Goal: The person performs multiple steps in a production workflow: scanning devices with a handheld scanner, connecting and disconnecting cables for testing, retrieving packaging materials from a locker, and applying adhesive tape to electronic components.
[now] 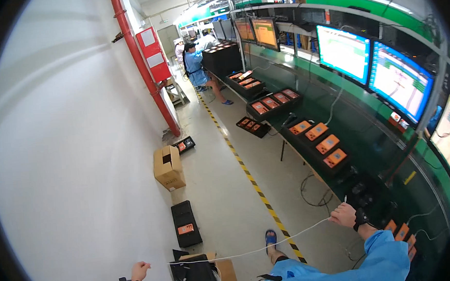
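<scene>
My right hand [344, 215] is closed round a white cable [272, 247] beside the green bench, with a short white end poking up from the fist. From there the cable sags across my front toward the lower left. My left hand [140, 271], close to the white wall, has its fingers pinched together at the other end of the line. The last stretch of cable is hard to make out against the wall. Below the cable sits a black tray [195, 279] with cords, on an open carton. Orange-screened handheld devices [328, 143] lie in a row on the bench near my right hand.
The green bench [362, 147] runs along the right, with lit monitors [344, 52] above it. Along the wall are a black case [186, 222], a cardboard box [168, 168] and a red pipe [146, 68]. Yellow-black floor tape [248, 175] runs down the aisle. A person in blue [195, 65] sits farther off.
</scene>
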The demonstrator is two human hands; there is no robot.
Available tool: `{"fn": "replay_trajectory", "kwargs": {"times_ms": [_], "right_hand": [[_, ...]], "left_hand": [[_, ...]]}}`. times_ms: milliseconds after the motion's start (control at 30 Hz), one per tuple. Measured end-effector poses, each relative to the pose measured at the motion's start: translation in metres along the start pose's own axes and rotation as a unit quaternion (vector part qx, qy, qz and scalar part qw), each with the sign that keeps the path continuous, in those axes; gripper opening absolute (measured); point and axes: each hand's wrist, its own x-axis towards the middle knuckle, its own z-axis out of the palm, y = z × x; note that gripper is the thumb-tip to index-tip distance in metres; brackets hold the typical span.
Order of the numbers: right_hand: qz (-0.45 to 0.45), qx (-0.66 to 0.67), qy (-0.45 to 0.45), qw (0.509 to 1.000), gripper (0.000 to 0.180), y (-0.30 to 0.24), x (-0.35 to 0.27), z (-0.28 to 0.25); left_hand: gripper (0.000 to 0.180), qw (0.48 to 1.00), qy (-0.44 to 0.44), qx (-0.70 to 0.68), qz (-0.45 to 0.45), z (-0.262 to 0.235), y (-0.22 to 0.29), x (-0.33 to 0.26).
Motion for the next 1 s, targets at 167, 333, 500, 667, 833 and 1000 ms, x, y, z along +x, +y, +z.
{"fn": "replay_trajectory", "kwargs": {"times_ms": [167, 333, 500, 667, 833, 1000], "right_hand": [[-0.09, 0.029, 0.097, 0.991, 0.02, 0.068, 0.162, 0.035], [-0.071, 0.046, 0.097, 0.992, 0.022, 0.129, 0.346, 0.024], [0.071, 0.099, 0.091, 0.988, 0.035, 0.203, 0.478, 0.048], [0.1, 0.072, -0.117, 0.985, 0.035, 0.284, 0.549, 0.106], [0.231, 0.067, -0.314, 0.918, 0.039, 0.308, 0.586, 0.083], [0.4, 0.005, -0.199, 0.894, 0.041, 0.32, 0.641, 0.102]], "left_hand": [[0.028, 0.994, 0.088, 0.019, -0.065, -0.039, 0.014, 0.092], [0.03, 0.979, 0.092, -0.04, -0.177, -0.06, 0.006, 0.167], [0.036, 0.993, -0.024, 0.0, -0.118, -0.046, 0.048, 0.259], [0.029, 0.989, -0.111, -0.007, -0.094, 0.027, 0.072, 0.395], [0.023, 0.968, -0.249, 0.002, -0.019, 0.064, 0.1, 0.568], [0.026, 0.945, -0.326, 0.01, 0.013, 0.012, 0.177, 0.818]]}}
